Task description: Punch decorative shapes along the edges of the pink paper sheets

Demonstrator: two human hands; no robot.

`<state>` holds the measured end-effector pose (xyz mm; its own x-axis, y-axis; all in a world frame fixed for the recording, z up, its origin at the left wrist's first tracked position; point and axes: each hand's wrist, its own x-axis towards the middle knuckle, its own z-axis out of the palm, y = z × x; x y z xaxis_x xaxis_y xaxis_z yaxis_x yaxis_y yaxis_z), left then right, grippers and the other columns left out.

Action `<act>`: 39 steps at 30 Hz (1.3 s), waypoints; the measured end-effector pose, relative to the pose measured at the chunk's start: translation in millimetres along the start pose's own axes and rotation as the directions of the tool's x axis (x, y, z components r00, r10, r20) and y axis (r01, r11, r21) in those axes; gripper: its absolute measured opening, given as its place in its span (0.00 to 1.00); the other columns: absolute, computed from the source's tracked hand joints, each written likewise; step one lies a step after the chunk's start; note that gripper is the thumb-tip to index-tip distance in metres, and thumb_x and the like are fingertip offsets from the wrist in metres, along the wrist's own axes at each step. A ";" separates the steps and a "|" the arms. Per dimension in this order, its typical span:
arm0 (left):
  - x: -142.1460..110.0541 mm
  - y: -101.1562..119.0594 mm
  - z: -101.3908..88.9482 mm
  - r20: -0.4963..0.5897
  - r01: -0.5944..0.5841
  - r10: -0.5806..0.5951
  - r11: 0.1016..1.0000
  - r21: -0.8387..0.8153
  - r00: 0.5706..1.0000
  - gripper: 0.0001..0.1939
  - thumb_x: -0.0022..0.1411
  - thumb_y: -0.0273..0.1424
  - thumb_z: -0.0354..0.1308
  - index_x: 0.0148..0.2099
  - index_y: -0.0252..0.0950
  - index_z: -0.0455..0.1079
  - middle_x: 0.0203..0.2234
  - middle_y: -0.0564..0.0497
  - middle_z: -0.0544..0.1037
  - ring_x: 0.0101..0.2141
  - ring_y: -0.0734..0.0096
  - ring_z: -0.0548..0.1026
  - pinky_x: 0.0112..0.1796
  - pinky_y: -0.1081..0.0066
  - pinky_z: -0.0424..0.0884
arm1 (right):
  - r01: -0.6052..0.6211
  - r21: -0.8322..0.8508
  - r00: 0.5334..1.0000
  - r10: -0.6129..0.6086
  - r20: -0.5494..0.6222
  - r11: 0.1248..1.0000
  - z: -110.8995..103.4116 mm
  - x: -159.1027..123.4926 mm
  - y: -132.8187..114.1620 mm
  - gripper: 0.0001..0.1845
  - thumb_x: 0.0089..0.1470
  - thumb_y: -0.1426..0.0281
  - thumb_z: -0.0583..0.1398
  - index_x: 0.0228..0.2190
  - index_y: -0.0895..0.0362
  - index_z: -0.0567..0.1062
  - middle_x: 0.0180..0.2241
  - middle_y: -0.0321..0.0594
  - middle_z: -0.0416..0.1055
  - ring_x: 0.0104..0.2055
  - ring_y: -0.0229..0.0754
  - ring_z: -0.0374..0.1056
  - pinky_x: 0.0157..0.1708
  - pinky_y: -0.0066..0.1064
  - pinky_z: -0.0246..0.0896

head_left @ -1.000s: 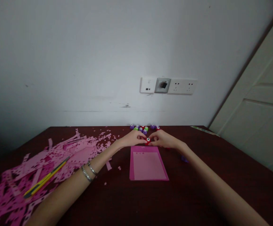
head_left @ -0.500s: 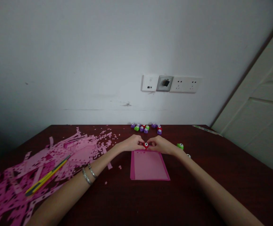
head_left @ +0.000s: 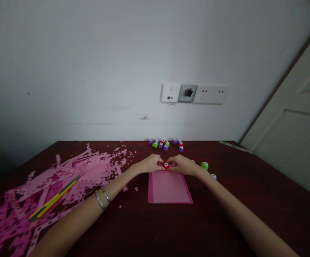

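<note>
A small red craft punch (head_left: 166, 166) with a white top sits at the far edge of the pink paper (head_left: 169, 187). My left hand (head_left: 152, 163) grips it from the left, and my right hand (head_left: 182, 165) grips it from the right, thumbs and fingers closed around it. The paper lies flat, light pink over a darker pink border that shows along its left and right sides. A few small dark pink marks show just below the punch. Part of the punch is hidden behind my fingers.
Pink scraps and punched strips (head_left: 90, 171) cover the table's left side, with a yellow craft knife (head_left: 53, 198) on top. Several purple, green and red punches (head_left: 160, 145) stand by the wall. A green punch (head_left: 204, 165) stands beyond my right forearm.
Both hands stay on the red punch at the paper's far edge, with only a very slight shift. The view has tilted a little; a white-topped punch shows more beside my right hand.
</note>
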<state>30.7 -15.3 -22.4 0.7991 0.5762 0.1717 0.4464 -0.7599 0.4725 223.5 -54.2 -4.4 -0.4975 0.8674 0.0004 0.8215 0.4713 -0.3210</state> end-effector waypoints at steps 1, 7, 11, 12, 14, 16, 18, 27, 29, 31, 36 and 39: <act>0.0 0.4 -0.6 -0.006 0.009 -0.009 1.000 0.002 1.000 0.11 0.54 0.36 0.56 0.34 0.35 0.74 0.21 0.53 0.70 0.25 0.74 0.67 0.27 0.76 0.59 | -0.005 -0.016 1.000 0.005 -0.004 1.000 -1.9 -1.0 -0.7 0.16 0.48 0.65 0.58 0.40 0.55 0.75 0.31 0.40 0.73 0.30 0.39 0.65 0.25 0.26 0.50; -7.1 3.1 -18.5 -0.073 0.136 -0.137 0.991 -0.011 0.988 0.17 0.48 0.40 0.60 0.38 0.35 0.72 0.26 0.49 0.74 0.26 0.72 0.69 0.25 0.74 0.59 | -0.066 0.005 0.998 0.066 -0.010 0.998 -21.8 -10.0 2.6 0.18 0.46 0.58 0.59 0.35 0.59 0.74 0.27 0.40 0.71 0.26 0.38 0.63 0.22 0.26 0.51; -13.7 9.9 -29.8 0.094 0.215 -0.219 0.975 0.053 0.971 0.07 0.44 0.35 0.62 0.24 0.37 0.71 0.21 0.52 0.73 0.21 0.74 0.67 0.23 0.75 0.57 | -0.060 0.102 0.992 0.048 0.120 0.993 -23.9 -12.5 11.2 0.11 0.45 0.63 0.60 0.26 0.60 0.74 0.24 0.38 0.70 0.24 0.36 0.63 0.22 0.25 0.51; -14.6 11.8 -30.3 0.119 0.232 -0.240 0.970 0.071 0.964 0.07 0.44 0.35 0.63 0.23 0.37 0.70 0.21 0.52 0.73 0.21 0.74 0.67 0.23 0.75 0.57 | -0.068 0.127 0.987 0.049 0.151 0.990 -22.2 -12.3 13.9 0.10 0.44 0.65 0.60 0.26 0.60 0.74 0.23 0.37 0.70 0.24 0.35 0.63 0.21 0.24 0.52; -15.1 14.2 -28.7 0.134 0.264 -0.277 0.958 0.109 0.951 0.08 0.42 0.35 0.64 0.23 0.38 0.70 0.21 0.52 0.73 0.22 0.72 0.67 0.23 0.75 0.58 | -0.083 0.163 0.980 0.051 0.193 0.983 -17.5 -11.1 19.4 0.09 0.41 0.66 0.62 0.26 0.60 0.74 0.23 0.37 0.70 0.24 0.36 0.63 0.22 0.24 0.52; -14.7 14.6 -25.0 0.117 0.286 -0.302 0.948 0.136 0.946 0.08 0.40 0.36 0.64 0.23 0.38 0.70 0.21 0.52 0.73 0.23 0.71 0.67 0.24 0.74 0.58 | -0.098 0.179 0.977 0.061 0.204 0.979 -13.2 -9.8 24.1 0.10 0.40 0.67 0.62 0.26 0.60 0.74 0.23 0.37 0.71 0.24 0.36 0.63 0.22 0.24 0.53; -14.1 13.8 -21.5 0.104 0.293 -0.308 0.946 0.137 0.946 0.09 0.39 0.35 0.65 0.22 0.38 0.70 0.19 0.52 0.72 0.22 0.71 0.67 0.24 0.74 0.59 | -0.102 0.192 0.980 0.065 0.189 0.976 -10.3 -8.6 27.2 0.10 0.40 0.67 0.62 0.27 0.60 0.74 0.24 0.37 0.71 0.24 0.36 0.64 0.22 0.24 0.54; -11.4 22.5 -24.0 0.209 0.427 -0.455 0.889 0.166 0.866 0.08 0.41 0.33 0.64 0.23 0.35 0.72 0.19 0.51 0.74 0.23 0.70 0.69 0.26 0.72 0.63 | -0.111 0.214 0.976 0.066 0.207 0.971 -6.6 -6.1 25.4 0.09 0.39 0.68 0.61 0.25 0.62 0.74 0.23 0.38 0.71 0.24 0.37 0.64 0.22 0.24 0.54; -10.5 24.4 -25.5 0.233 0.438 -0.477 0.876 0.201 0.847 0.09 0.42 0.35 0.64 0.26 0.34 0.73 0.22 0.49 0.75 0.26 0.68 0.71 0.27 0.72 0.63 | -0.110 0.207 0.974 0.064 0.217 0.972 -6.8 -6.1 24.9 0.09 0.40 0.68 0.61 0.25 0.62 0.74 0.23 0.38 0.71 0.24 0.37 0.65 0.22 0.24 0.54; -9.8 23.8 -26.2 0.239 0.441 -0.487 0.870 0.221 0.840 0.10 0.43 0.35 0.63 0.28 0.34 0.73 0.24 0.49 0.76 0.28 0.68 0.71 0.28 0.72 0.63 | -0.108 0.210 0.973 0.060 0.223 0.972 -7.2 -6.2 24.9 0.09 0.40 0.68 0.61 0.25 0.61 0.74 0.24 0.38 0.72 0.25 0.37 0.65 0.22 0.24 0.54; -9.4 15.3 -26.7 0.270 0.410 -0.448 0.893 0.187 0.852 0.08 0.46 0.34 0.61 0.28 0.33 0.74 0.23 0.50 0.76 0.26 0.71 0.71 0.26 0.75 0.62 | -0.113 0.205 0.971 0.064 0.231 0.972 -6.2 -5.1 27.3 0.09 0.40 0.68 0.61 0.26 0.62 0.74 0.25 0.39 0.72 0.26 0.38 0.66 0.23 0.24 0.55; -9.7 11.4 -28.7 0.295 0.377 -0.403 0.915 0.144 0.866 0.08 0.46 0.33 0.61 0.26 0.32 0.74 0.20 0.50 0.75 0.24 0.73 0.70 0.25 0.77 0.61 | -0.107 0.202 0.970 0.057 0.235 0.974 -4.8 -3.9 29.0 0.09 0.39 0.68 0.62 0.26 0.61 0.75 0.25 0.39 0.72 0.26 0.38 0.66 0.23 0.25 0.55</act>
<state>16.5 -20.9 6.1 0.6310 0.7169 -0.2964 0.7676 -0.5214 0.3728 250.7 -43.1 -9.2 -0.5011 0.8312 -0.2408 0.7967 0.3344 -0.5035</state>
